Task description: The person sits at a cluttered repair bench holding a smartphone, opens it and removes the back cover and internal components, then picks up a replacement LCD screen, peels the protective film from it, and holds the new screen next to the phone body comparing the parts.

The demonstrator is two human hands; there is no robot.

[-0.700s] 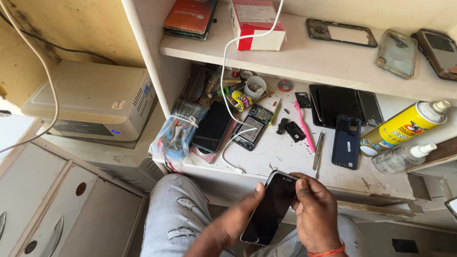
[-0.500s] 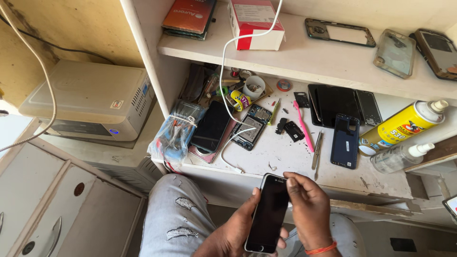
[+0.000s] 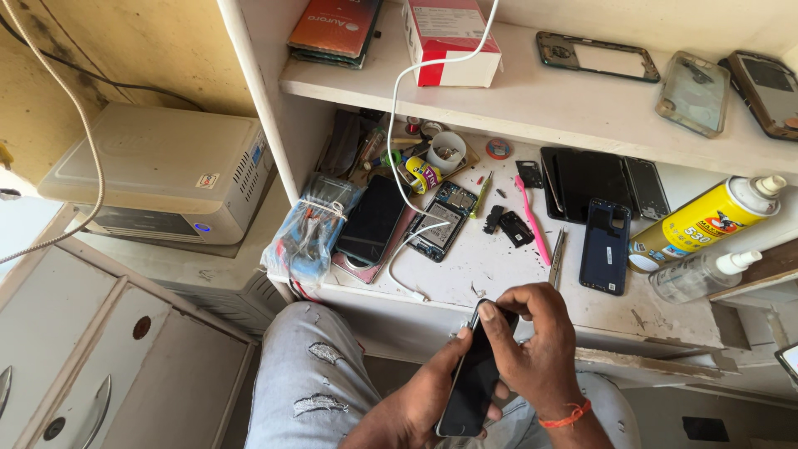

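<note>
Both hands grip 1 dark phone (image 3: 475,378) over the lap, just below the tabletop (image 3: 507,270) edge: the left hand (image 3: 432,395) cups it from beneath, the right hand (image 3: 532,345) closes over its upper end, fingertips pressing the top corner. Pressure there could crack the glass, or the slim body could slip to the floor. The phone's right edge and lower end are hidden behind the hands

A bare strip is lying open along the desk (image 3: 515,278)'s front edge; tweezers (image 3: 556,259), a blue back cover (image 3: 605,246) (right of them) and a cable (image 3: 405,258) are crowding it.
</note>
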